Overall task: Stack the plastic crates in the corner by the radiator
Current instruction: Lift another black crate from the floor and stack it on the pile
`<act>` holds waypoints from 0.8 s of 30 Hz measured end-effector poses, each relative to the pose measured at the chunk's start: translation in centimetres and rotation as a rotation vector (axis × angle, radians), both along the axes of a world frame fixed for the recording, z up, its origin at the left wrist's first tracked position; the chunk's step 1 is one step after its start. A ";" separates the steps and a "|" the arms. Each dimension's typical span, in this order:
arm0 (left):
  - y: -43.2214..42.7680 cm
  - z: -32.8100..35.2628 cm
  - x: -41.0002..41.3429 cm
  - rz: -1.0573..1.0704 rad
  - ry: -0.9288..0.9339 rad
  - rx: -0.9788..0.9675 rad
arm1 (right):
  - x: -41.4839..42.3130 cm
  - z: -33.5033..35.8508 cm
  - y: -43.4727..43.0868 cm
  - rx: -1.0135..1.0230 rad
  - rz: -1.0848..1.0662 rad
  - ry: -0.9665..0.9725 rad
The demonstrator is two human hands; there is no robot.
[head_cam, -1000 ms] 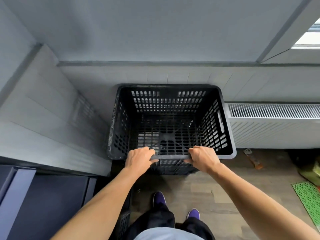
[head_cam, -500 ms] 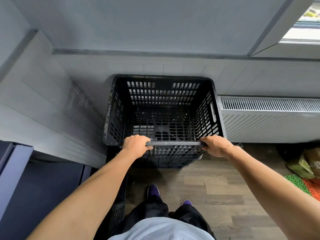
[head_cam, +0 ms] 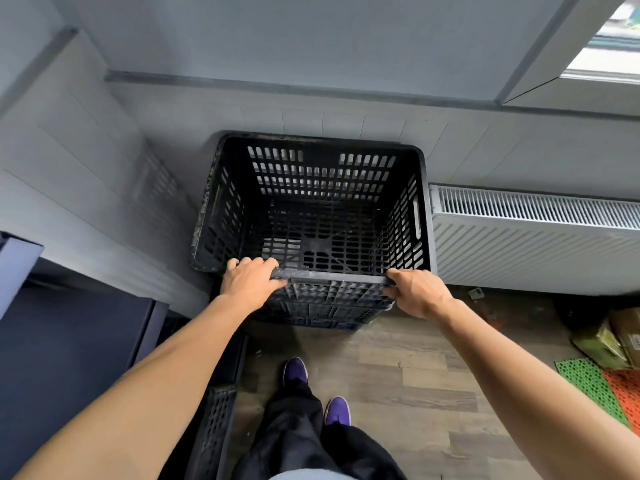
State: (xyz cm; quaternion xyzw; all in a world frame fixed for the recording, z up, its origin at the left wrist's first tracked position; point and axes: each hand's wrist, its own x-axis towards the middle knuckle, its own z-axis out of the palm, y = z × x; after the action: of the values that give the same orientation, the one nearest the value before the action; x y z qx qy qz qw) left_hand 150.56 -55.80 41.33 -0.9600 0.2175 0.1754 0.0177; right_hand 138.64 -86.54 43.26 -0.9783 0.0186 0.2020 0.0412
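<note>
Both arms outstretched, left hand [head_cam: 250,283] and right hand [head_cam: 417,293] curled round black crate [head_cam: 311,188] near rim.

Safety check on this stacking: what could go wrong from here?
The top crate may not be seated on the lower crate and could tip forward once the left hand and right hand release the near rim. Its right side sits close to the radiator and could scrape it.

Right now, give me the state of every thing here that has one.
top crate, upright, empty, sitting on the lower crate.
lower crate, underneath, mostly hidden.
left hand, gripping the top crate's near rim.
right hand, gripping the same rim.
</note>
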 end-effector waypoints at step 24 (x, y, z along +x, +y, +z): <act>-0.5 -0.5 0.2 0.089 0.074 -0.245 | 2.2 -2.2 0.1 0.029 -0.016 -0.027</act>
State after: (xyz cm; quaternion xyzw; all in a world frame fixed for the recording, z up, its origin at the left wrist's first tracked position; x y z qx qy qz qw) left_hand 150.78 -56.27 40.88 -0.9566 0.1950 0.1832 -0.1155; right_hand 140.85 -86.43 41.03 -0.9801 0.0230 0.1885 0.0575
